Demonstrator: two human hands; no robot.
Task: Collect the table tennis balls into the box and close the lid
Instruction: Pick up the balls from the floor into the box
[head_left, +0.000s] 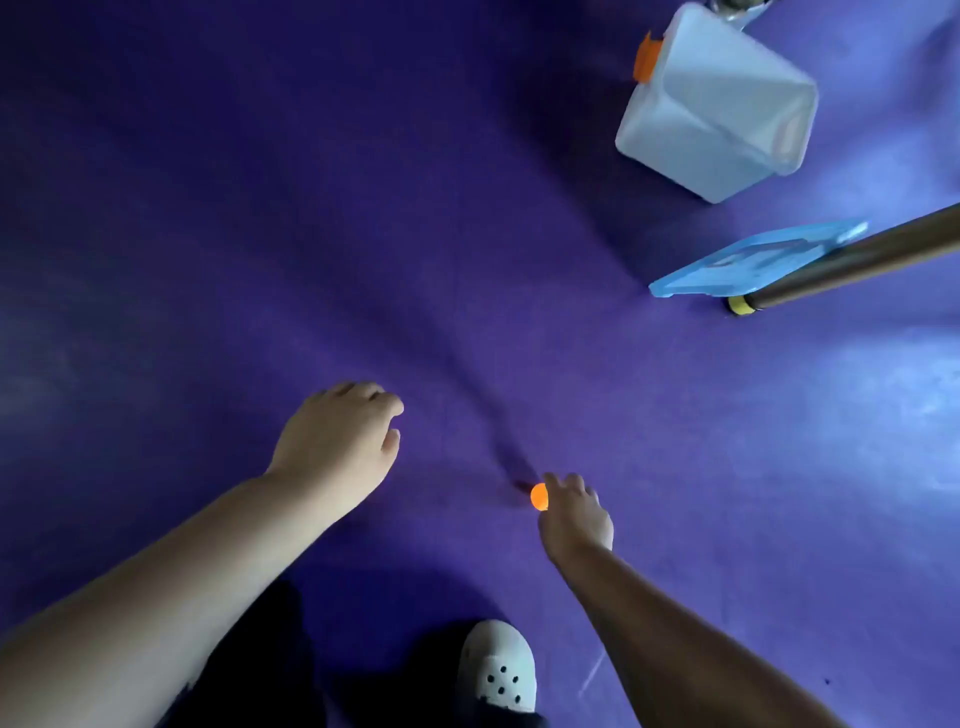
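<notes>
An orange table tennis ball (538, 496) lies low on the purple floor near the centre. My right hand (575, 514) reaches down to it, and its fingertips curl round the ball's right side. My left hand (340, 441) hovers to the left of the ball, apart from it, with loosely curled fingers that hold nothing I can see. The translucent white box (719, 104) stands at the top right with an orange latch (645, 57) on its left side; its inside is blurred. The blue lid (748, 260) lies flat on the floor below the box.
A brown pole (852, 257) with a yellow band at its foot slants in from the right, over the lid's near edge. My white perforated shoe (498, 667) and dark trouser leg are at the bottom centre. Purple floor (208, 208) fills the left.
</notes>
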